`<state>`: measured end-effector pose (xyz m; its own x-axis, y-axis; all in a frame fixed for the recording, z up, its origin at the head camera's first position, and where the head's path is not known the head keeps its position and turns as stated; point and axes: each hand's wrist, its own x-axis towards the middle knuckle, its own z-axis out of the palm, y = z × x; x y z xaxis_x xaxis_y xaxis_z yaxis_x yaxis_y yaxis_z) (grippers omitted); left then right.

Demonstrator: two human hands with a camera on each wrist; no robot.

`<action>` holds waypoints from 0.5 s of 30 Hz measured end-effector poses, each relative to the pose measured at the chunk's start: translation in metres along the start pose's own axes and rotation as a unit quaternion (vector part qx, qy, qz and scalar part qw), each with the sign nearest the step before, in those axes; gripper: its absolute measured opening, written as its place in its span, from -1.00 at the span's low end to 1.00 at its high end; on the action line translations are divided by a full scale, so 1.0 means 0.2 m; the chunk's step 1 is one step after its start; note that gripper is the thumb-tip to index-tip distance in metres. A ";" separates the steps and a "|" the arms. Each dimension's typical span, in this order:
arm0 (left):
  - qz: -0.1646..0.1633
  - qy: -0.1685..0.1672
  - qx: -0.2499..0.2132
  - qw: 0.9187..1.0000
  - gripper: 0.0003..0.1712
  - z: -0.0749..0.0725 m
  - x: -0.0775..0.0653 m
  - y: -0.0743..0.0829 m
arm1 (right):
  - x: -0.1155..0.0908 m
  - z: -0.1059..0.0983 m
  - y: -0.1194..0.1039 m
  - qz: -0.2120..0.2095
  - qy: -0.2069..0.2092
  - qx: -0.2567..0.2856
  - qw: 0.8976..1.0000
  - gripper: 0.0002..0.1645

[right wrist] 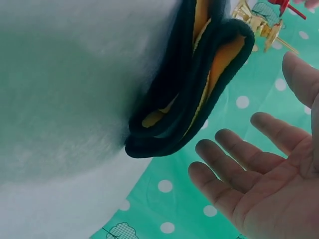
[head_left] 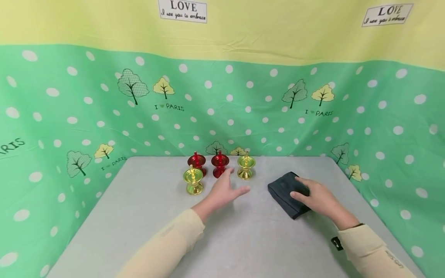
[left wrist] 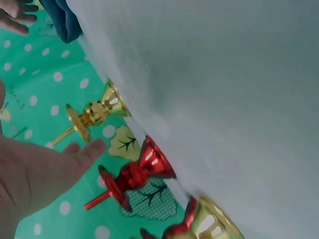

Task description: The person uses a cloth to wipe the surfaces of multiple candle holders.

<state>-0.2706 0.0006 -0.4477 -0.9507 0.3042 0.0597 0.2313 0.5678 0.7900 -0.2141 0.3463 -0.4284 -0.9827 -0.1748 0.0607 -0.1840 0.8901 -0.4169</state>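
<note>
Two shiny red pedestal holders point(head_left: 220, 161) and two gold pedestal holders point(head_left: 245, 168), each with a small cup and an upright spike, stand towards the back of the table. My left hand point(head_left: 222, 190) hovers in front of them, thumb apart from the fingers, holding nothing; its thumb overlaps the scene beside a red holder point(left wrist: 135, 174) in the left wrist view. A dark folded cloth point(head_left: 286, 193) lies to the right. Over its right edge is my right hand point(head_left: 320, 197), fingers extended and spread. The right wrist view shows the cloth's folded layers point(right wrist: 192, 94) with yellow inside, apart from the fingertips.
The grey tabletop point(head_left: 146, 216) is bordered at the back and sides by a green dotted curtain point(head_left: 243, 112) with a yellow upper band. A small black strap end point(head_left: 336, 243) hangs by the right sleeve.
</note>
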 end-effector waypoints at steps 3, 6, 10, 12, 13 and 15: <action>-0.013 0.034 -0.027 0.999 0.30 0.05 0.11 0.02 | 0.00 0.00 0.00 0.000 0.001 -0.005 1.000 -0.01; -0.023 0.052 -0.052 0.997 0.29 0.07 0.19 0.05 | 0.01 0.00 0.00 -0.002 0.003 -0.011 1.000 -0.02; -0.034 0.064 -0.079 0.994 0.26 0.11 0.29 0.07 | 0.03 0.02 -0.01 -0.005 0.008 -0.030 1.000 -0.04; -0.044 0.073 -0.080 0.993 0.26 0.12 0.33 0.07 | 0.04 0.03 -0.02 -0.007 0.011 -0.039 0.999 -0.04; -0.052 0.078 -0.081 0.992 0.27 0.13 0.35 0.07 | 0.05 0.04 -0.03 -0.007 0.013 -0.041 0.999 -0.04; -0.065 0.092 -0.079 0.990 0.29 0.15 0.38 0.07 | 0.08 0.05 -0.05 -0.006 0.016 -0.050 0.999 -0.03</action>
<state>-0.3337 0.0543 -0.4506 -0.9953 0.0835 0.0494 0.0826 0.4619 0.8831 -0.2273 0.3310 -0.4323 -0.9802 -0.1742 0.0943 -0.1956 0.9259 -0.3232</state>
